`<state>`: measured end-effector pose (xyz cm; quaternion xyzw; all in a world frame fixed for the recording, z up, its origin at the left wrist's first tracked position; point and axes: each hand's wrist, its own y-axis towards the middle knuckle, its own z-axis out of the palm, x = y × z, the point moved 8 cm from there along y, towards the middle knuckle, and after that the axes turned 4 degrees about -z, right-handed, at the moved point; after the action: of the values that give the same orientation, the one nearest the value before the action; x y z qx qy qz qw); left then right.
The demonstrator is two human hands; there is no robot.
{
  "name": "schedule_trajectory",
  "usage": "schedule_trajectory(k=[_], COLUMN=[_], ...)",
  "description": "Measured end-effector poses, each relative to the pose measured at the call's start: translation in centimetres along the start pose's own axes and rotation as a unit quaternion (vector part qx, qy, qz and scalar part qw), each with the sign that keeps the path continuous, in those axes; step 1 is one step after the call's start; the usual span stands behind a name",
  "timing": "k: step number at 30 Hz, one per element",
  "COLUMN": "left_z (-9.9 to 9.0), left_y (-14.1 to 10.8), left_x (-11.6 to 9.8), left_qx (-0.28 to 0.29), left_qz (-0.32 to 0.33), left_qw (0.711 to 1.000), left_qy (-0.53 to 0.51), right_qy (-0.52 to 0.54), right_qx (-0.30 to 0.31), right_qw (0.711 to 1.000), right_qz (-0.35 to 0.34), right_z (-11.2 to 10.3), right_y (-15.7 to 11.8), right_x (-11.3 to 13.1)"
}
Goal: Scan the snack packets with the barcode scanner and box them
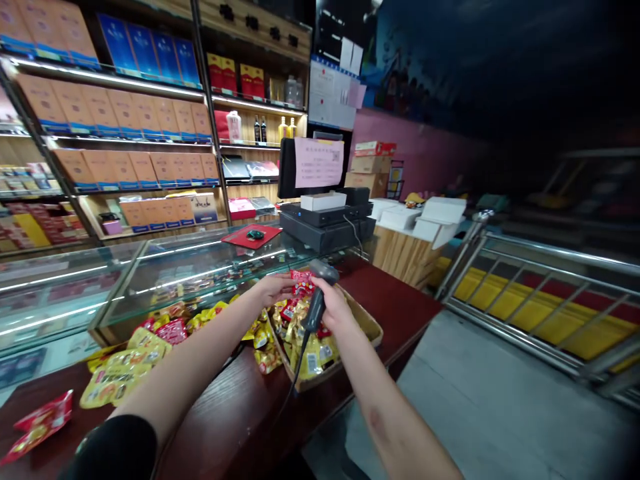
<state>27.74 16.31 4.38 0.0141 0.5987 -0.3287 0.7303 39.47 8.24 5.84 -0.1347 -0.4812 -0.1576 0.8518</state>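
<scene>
My right hand (331, 305) grips a black handheld barcode scanner (315, 308) by its handle, and a cable hangs from its lower end. The scanner's head points away over the far side of a shallow basket (374, 327). My left hand (278, 289) is closed on a small red snack packet (302, 283), just left of the scanner's head. Below both hands the basket holds several yellow and red snack packets (316, 353). More yellow packets (125, 370) lie on the dark red counter beneath and beside my left forearm.
A red snack packet (43, 421) lies alone at the counter's left. Behind the packets runs a glass display case (190, 263) with a mouse (255, 235) on a red pad. A monitor (287, 167) stands above a black cash drawer (325, 230). Metal railing (535, 300) borders the right.
</scene>
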Motion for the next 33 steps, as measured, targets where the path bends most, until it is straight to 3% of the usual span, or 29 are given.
schedule_trajectory(k=[3,6,9,12,15,18,21,24,28,33], left_z=[0.6,-0.6,-3.1,-6.9,-11.7,-16.5,-20.4,-23.3,-24.4,-22.7], left_y=[1.8,1.7,0.4,-1.8,-5.0,-8.5,-11.6,-13.2,-14.1,-14.7], left_x=[-0.6,-0.3,-0.3,-0.5,-0.1,1.2,3.1,5.8,8.2,9.9], left_qx=[-0.032,-0.059,-0.061,-0.081,-0.129,-0.195,-0.264,-0.304,-0.331,-0.348], left_qz=[0.016,-0.007,-0.020,-0.018,-0.002,0.040,0.112,0.141,0.142,0.152], left_qw=[0.999,0.998,0.998,0.996,0.990,0.968,0.928,0.911,0.882,0.856], left_qy=[-0.001,0.010,0.024,0.033,0.060,0.149,0.238,0.241,0.303,0.351], right_qy=[-0.018,-0.040,-0.043,-0.045,-0.043,-0.040,-0.075,-0.133,-0.150,-0.128], right_qx=[0.004,0.009,0.041,0.094,0.133,0.150,0.132,0.114,0.099,0.050], right_qw=[0.999,0.999,0.998,0.995,0.989,0.984,0.981,0.977,0.975,0.978], right_qz=[-0.026,-0.029,-0.030,-0.010,0.045,0.090,0.118,0.123,0.134,0.159], right_z=[-1.0,-1.0,0.5,3.6,6.9,9.4,10.3,10.4,9.9,8.6], right_y=[1.8,2.3,1.3,-0.6,-2.8,-4.8,-6.4,-7.9,-8.7,-7.7], right_x=[1.5,1.9,1.7,0.6,-2.2,-6.4,-11.2,-15.2,-18.6,-20.9])
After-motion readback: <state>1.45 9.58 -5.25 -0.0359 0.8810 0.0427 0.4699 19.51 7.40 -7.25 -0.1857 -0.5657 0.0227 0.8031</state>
